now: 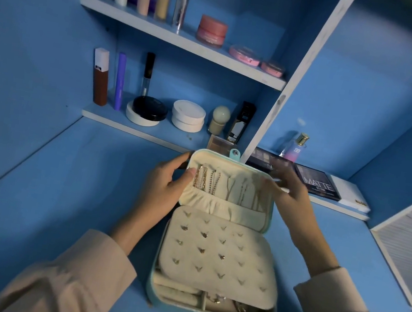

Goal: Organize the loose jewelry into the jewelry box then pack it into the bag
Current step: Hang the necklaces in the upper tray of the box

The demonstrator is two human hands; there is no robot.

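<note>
Blue desk (57,199), wall shelves (165,33) of cosmetics at 12 o'clock. Jewelry box (151,286) lies open at desk centre. Left hand (168,182), at 10 o'clock, grips the raised lid (218,207), thumb on the lining beside hung necklaces (206,180). Earring panel (219,255) hides most lower compartments. Right hand (288,193), at 2 o'clock, is motion-blurred at the lid edge; its grip cannot be determined. Matte eyeshadow palette (316,184) lies behind it.

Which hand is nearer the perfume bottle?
Right. The right hand is just in front of the perfume bottle; the left hand grips the lid, farther left.
</note>
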